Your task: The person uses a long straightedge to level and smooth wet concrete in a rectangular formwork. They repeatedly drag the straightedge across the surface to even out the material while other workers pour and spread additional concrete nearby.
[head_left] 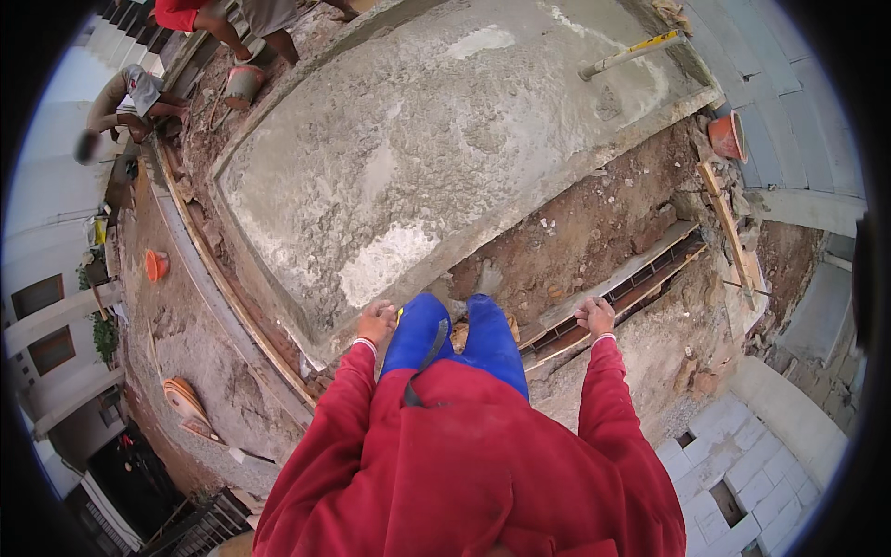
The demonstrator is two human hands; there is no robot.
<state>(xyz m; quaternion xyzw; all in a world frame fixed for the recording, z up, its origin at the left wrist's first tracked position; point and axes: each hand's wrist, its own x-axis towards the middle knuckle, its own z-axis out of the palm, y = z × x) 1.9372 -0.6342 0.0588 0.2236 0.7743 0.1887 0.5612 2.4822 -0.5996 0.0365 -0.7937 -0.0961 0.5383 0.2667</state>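
Observation:
My left hand hangs beside my left knee, near the close edge of a low concrete-walled basin. Its fingers are loosely bent and apart, with nothing visible in them. On the other side, my right hand is held out over a narrow trench lined with boards, where a steel rebar cage lies. Those fingers curl a little and hold nothing that I can see. Wet, rough grey concrete fills the basin, with paler patches of powder or dry mix. A pipe with a yellow end sticks up at its far right.
Co-workers bend at the far left near a bucket. An orange bucket stands at the right, another orange container at the left. A wooden plank leans past the trench. Round pans lie on the left ground.

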